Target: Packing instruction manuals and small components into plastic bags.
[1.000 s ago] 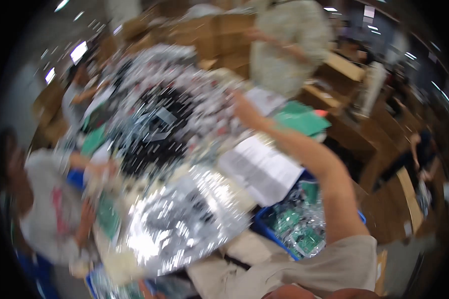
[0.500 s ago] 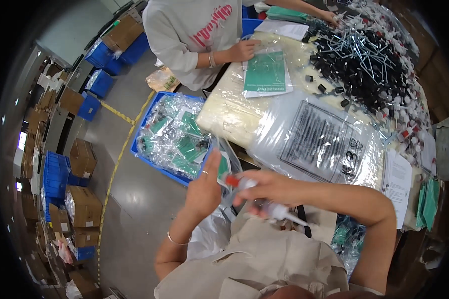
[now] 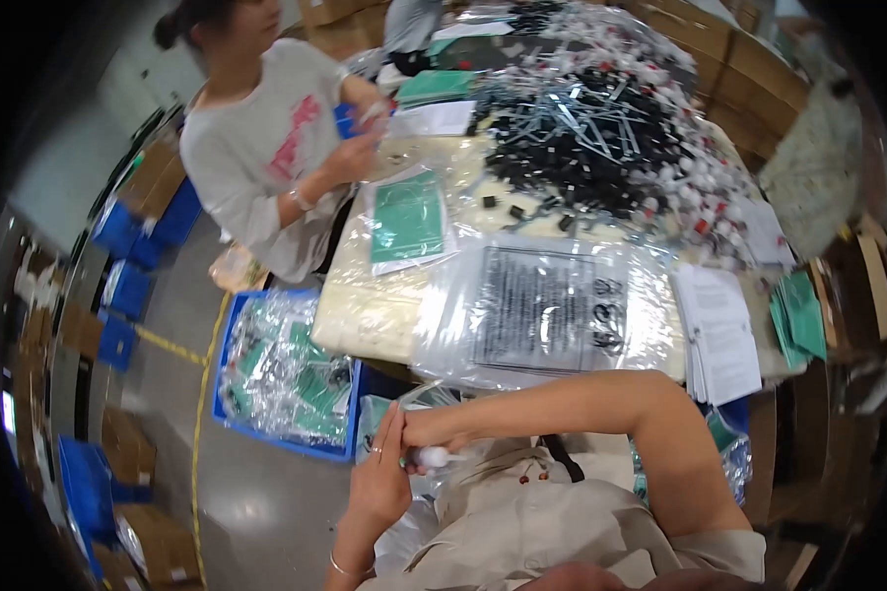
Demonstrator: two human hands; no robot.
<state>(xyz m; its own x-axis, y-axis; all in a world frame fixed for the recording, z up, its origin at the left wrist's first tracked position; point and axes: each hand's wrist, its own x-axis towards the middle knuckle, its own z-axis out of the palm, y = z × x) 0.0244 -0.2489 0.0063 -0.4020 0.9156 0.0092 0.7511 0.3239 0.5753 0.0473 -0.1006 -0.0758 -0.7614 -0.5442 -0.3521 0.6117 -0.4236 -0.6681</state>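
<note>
Near the front edge of the table, my two hands meet over a clear plastic bag point(image 3: 370, 418) with something green in it. My left hand point(image 3: 378, 485) has its fingers straight and pressed together along the bag's mouth, and seems to pinch it. My right hand point(image 3: 428, 429) is closed on a small bottle point(image 3: 434, 456) with a pale pointed nozzle aimed back toward me. Most of the bottle's body is hidden by my fingers and the bag. Whether the bottle's other end is inside the bag, I cannot tell.
Left of the table stands a blue crate point(image 3: 350, 448) full of filled bags. Flat clear bags point(image 3: 453, 325), a green leaflet point(image 3: 409, 217), black caps, metal rods and white-capped bottles point(image 3: 700, 212) cover the table. White papers point(image 3: 715, 335) lie right. A co-worker point(image 3: 256, 148) stands far left.
My right hand has brought the bottle leftward against my left hand and the bag. The view has shifted. The co-worker's hands have lifted off the table and come together.
</note>
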